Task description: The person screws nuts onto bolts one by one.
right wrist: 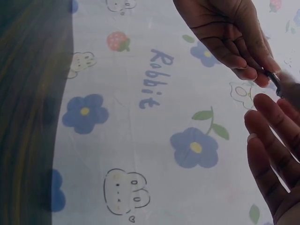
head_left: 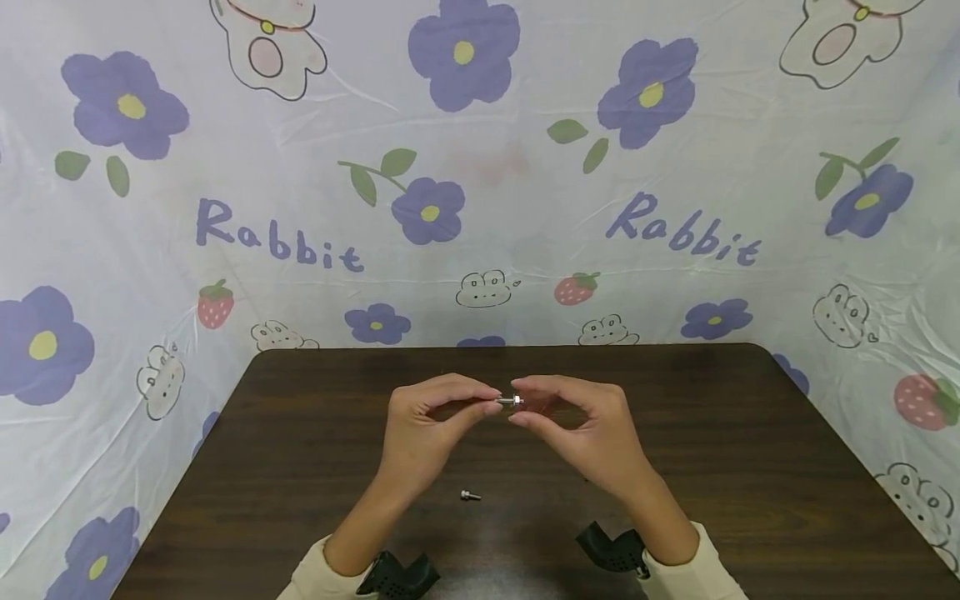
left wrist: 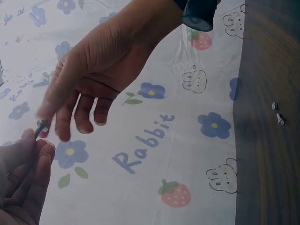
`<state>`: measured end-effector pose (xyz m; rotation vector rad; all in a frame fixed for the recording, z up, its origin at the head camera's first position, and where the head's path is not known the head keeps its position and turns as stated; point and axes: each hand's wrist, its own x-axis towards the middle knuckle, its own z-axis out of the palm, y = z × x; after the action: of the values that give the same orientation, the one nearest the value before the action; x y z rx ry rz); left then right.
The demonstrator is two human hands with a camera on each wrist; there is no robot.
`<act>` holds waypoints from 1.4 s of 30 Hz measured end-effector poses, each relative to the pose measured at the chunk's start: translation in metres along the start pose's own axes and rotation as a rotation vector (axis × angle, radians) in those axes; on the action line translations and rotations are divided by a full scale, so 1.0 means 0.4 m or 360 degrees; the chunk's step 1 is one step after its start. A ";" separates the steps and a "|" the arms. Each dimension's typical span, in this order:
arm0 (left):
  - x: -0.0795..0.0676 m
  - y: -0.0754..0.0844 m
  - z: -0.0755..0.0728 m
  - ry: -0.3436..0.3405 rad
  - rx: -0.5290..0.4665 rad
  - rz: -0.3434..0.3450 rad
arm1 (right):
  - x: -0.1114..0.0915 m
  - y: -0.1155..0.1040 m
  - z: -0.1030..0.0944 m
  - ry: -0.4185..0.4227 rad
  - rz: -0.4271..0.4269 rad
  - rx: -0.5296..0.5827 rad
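Above the middle of the table, my left hand (head_left: 422,421) pinches one end of a small metal bolt (head_left: 507,401) between thumb and fingertips. The bolt lies about level, and its wider, nut-like end points right. My right hand (head_left: 600,421) frames that end, thumb below and forefinger above, both a little apart from it. In the left wrist view, the thread of the bolt (left wrist: 39,131) shows dark between the two hands. The right wrist view has the right thumb blurred beside the bolt (right wrist: 278,86), with the other right fingers extended.
A second small bolt (head_left: 470,496) lies on the dark wooden table (head_left: 315,467), nearer me than the hands. In the left wrist view a small round metal piece (left wrist: 274,106) sits beside it. Patterned cloth (head_left: 480,250) hangs behind the table and along both sides.
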<state>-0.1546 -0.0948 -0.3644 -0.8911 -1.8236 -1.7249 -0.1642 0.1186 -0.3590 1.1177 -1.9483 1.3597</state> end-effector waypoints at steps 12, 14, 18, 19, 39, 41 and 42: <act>-0.003 -0.004 0.004 -0.0017 -0.0015 -0.0003 | 0.005 -0.001 -0.001 0.0008 -0.0171 0.0039; -0.003 -0.004 0.004 -0.0018 -0.0011 -0.0003 | 0.005 -0.001 -0.001 0.0007 -0.0171 0.0035; -0.002 -0.003 0.003 -0.0022 -0.0013 -0.0003 | 0.003 -0.001 0.001 -0.0003 -0.0118 -0.0009; -0.002 -0.003 0.003 -0.0023 -0.0014 -0.0004 | 0.003 -0.001 0.001 -0.0009 -0.0098 -0.0020; 0.000 -0.003 0.002 -0.0015 0.0015 -0.0004 | 0.005 -0.016 0.003 0.0032 0.0047 -0.0071; -0.001 -0.004 0.002 -0.0018 0.0016 0.0000 | 0.005 -0.016 0.001 0.0022 0.0003 -0.0090; -0.002 -0.005 0.002 -0.0019 0.0020 0.0001 | 0.005 -0.015 0.000 0.0012 -0.0024 -0.0084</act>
<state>-0.1555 -0.0941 -0.3663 -0.8984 -1.8396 -1.7090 -0.1602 0.1170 -0.3542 1.0986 -1.9549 1.2952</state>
